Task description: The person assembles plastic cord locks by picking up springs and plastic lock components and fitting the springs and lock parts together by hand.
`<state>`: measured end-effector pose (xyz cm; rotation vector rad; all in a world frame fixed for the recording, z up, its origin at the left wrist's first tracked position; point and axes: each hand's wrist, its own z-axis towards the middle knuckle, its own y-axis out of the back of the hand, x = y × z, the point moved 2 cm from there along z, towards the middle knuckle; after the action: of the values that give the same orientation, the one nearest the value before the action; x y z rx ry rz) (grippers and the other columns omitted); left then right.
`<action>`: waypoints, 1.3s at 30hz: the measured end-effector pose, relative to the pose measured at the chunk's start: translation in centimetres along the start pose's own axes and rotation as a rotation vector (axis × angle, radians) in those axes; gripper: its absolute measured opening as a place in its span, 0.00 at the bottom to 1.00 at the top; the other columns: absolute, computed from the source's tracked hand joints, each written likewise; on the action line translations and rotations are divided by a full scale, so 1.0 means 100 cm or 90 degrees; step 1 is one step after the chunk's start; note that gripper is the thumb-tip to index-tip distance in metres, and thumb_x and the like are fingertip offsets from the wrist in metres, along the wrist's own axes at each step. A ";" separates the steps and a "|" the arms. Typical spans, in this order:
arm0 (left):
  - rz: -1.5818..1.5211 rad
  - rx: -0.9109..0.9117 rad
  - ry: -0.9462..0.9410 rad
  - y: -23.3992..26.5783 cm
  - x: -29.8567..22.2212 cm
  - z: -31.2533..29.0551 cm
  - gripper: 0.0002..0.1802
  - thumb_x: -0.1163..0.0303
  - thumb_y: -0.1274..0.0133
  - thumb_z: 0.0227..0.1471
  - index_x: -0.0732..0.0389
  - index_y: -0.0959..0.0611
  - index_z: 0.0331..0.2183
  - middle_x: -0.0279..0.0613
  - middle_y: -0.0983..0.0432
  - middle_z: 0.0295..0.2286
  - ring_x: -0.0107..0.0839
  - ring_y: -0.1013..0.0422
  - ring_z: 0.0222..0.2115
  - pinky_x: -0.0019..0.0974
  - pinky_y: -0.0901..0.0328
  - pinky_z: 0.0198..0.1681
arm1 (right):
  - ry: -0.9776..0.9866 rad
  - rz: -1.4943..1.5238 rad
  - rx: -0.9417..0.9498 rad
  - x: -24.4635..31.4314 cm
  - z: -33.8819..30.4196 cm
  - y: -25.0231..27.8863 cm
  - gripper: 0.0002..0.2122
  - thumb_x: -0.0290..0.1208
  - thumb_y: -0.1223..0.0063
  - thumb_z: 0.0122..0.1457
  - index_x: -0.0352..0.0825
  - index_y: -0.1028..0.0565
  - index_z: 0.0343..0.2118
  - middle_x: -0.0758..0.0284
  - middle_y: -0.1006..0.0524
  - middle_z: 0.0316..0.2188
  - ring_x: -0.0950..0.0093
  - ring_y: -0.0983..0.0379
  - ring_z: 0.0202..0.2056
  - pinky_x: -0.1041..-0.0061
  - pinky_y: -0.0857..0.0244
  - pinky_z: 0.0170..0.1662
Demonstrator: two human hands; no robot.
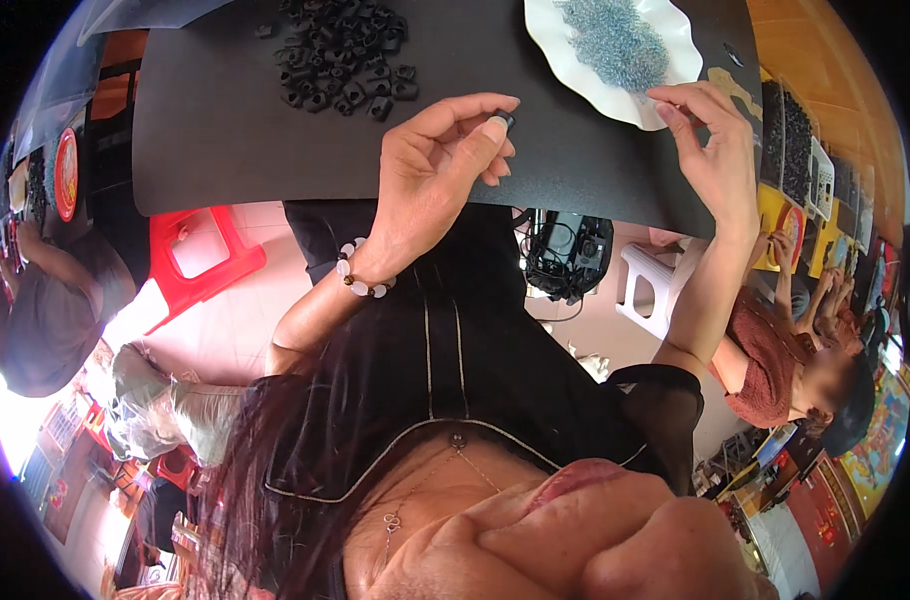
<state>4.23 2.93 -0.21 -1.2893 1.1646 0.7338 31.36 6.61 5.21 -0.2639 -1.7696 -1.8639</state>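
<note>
My left hand (435, 165), with a beaded bracelet at its wrist, pinches a small black plastic part (506, 120) between thumb and forefinger above the dark table. At the near rim of a white wavy-edged plate (550, 45) is my right hand (717, 150). Its thumb and forefinger are bent together, and whatever lies between the tips is too small to make out. A heap of tiny blue-grey pieces (620, 45), perhaps small springs, fills the plate's middle. Many similar black plastic parts (340, 50) lie loosely piled at the table's far left.
The dark table (215, 130) ends just in front of my body. A small dark piece (733, 55) lies right of the plate. Below the edge are a red stool (240, 265), a black bag with cables (567, 255) and a white stool (647, 290). Other people sit on both sides.
</note>
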 end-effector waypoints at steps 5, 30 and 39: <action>0.015 0.010 0.008 -0.006 -0.003 -0.003 0.14 0.72 0.48 0.58 0.67 0.20 0.45 0.37 0.23 0.28 0.19 0.29 0.26 0.22 0.33 0.31 | 0.039 -0.059 -0.024 0.003 -0.004 -0.003 0.06 0.24 0.45 0.55 0.36 0.20 0.35 0.65 0.24 0.29 0.67 0.31 0.34 0.73 0.36 0.37; -0.013 0.063 0.003 -0.020 0.004 -0.002 0.11 0.71 0.44 0.56 0.68 0.23 0.40 0.44 0.20 0.30 0.21 0.26 0.26 0.24 0.30 0.30 | -0.043 0.120 -0.070 -0.018 -0.005 -0.006 0.05 0.27 0.43 0.57 0.32 0.22 0.35 0.67 0.22 0.29 0.77 0.29 0.31 0.80 0.36 0.40; 0.010 0.092 -0.016 -0.025 0.007 0.002 0.14 0.70 0.46 0.57 0.68 0.22 0.44 0.43 0.21 0.33 0.22 0.26 0.29 0.25 0.30 0.31 | -0.065 0.450 -0.024 0.004 -0.011 -0.006 0.08 0.30 0.46 0.62 0.29 0.23 0.36 0.74 0.24 0.32 0.87 0.33 0.33 0.88 0.40 0.39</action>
<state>6.75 2.50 -0.05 -1.1491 1.1860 0.6630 30.94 5.38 4.76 -0.8839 -1.4344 -1.3802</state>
